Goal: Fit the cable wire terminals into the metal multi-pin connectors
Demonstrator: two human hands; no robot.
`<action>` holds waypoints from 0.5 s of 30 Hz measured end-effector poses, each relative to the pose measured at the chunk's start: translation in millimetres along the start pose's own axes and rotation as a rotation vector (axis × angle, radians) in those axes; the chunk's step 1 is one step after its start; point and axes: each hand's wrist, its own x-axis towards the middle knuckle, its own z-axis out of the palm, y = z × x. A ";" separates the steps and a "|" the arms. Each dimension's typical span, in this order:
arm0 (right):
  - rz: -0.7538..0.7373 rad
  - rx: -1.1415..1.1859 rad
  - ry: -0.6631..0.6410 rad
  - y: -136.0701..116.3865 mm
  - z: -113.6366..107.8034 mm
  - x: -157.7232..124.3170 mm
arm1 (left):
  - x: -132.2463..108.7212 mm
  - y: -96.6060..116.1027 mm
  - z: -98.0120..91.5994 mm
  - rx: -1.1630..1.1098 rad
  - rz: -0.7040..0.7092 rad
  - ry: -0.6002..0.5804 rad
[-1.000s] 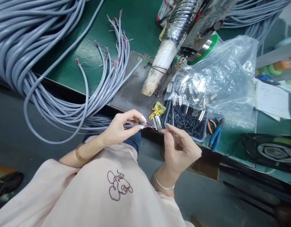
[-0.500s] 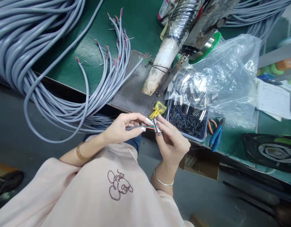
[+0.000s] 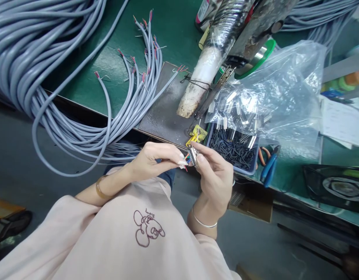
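In front of my body, just off the table edge, my right hand (image 3: 216,173) pinches a metal multi-pin connector (image 3: 192,156) between thumb and fingers. My left hand (image 3: 160,159) is closed on thin coloured wires (image 3: 185,158), orange, green and red among them, at the connector's left side. Whether each wire tip touches a pin is too small to tell. The cable behind these wires is mostly hidden by my left hand. A yellow clip (image 3: 192,139) and a yellow piece (image 3: 201,133) sit just beyond the connector at the table edge.
Grey cables (image 3: 89,132) with stripped ends lie at left. A soldering iron (image 3: 194,93) in a wrapped holder points toward my hands. To the right are a tray (image 3: 249,171) of black sleeves, a plastic bag (image 3: 296,89) of connectors, pliers (image 3: 268,167) and a solder spool (image 3: 269,50).
My right hand has turned the connector, so its face shows differently. My left fingers have shifted on the wires, which now show bent and fanned beside it. The yellow clip now appears apart from the connector.
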 end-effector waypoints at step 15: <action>-0.313 0.021 0.428 5.4 -3.7 2.2 | 12.4 -4.5 4.8 -0.305 -0.699 0.168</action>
